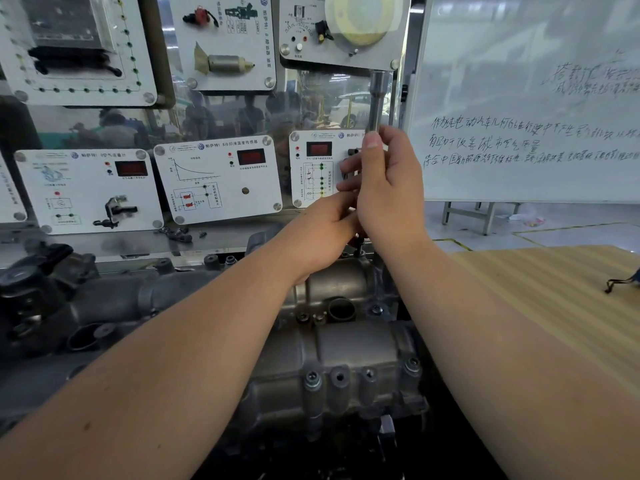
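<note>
The right hand [388, 188] gripped the shaft of a long tubular socket wrench [377, 98], fingers wrapped round it and the thumb laid up along its near face. The wrench stood nearly upright, its upper half rising clear above the fist and its lower end hidden behind the palm. Just below and to the left, the left hand [322, 233] reached in under the right one, touching it. Its fingertips were covered, so whether it held the wrench could not be told. Both hands hung over the far end of a grey engine casting [346, 358], which had a round opening [341, 308] in its top and a row of bolts [312, 379] along its near edge. Directly behind the hands stood a white sensor panel [313, 168] with a red display, and more panels ran off to the left. A whiteboard [519, 98] with handwriting stood far right, and a wooden tabletop [554, 289] lay to the right of the engine with a black cord [620, 282] on it.
</note>
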{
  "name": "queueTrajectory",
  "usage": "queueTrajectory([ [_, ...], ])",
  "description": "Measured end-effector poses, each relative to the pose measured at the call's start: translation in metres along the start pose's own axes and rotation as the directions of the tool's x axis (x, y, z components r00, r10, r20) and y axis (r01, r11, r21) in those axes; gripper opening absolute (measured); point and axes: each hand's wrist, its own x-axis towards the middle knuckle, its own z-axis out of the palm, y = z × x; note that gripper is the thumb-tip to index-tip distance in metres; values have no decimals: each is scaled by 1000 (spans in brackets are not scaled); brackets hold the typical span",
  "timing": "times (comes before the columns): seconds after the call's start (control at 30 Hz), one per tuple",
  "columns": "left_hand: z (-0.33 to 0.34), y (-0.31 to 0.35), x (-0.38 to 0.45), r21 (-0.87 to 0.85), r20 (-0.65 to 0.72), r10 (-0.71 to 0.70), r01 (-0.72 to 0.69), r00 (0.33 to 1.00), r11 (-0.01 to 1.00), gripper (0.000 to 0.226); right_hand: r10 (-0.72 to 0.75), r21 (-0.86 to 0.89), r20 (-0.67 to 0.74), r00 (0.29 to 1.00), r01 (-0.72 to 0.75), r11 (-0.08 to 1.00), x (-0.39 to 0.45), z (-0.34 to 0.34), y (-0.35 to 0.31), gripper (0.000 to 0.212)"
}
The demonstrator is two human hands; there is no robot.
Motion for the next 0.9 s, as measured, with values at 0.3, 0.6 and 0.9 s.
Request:
queueTrajectory([
  [0.3,1,-2,0,-22,12,-29,29,1000,999,21,-32,-67,-14,999,31,997,0,1,-2,23],
  [0.6,2,-3,3,9,-12,13,-13,1000,1000,19,-32,-40,-34,999,30,999,0,-1,0,12],
  [0.9,2,-2,1,28,-4,11,-11,1000,1000,17,2,-5,-25,1000,-3,1000,0,0,0,8],
])
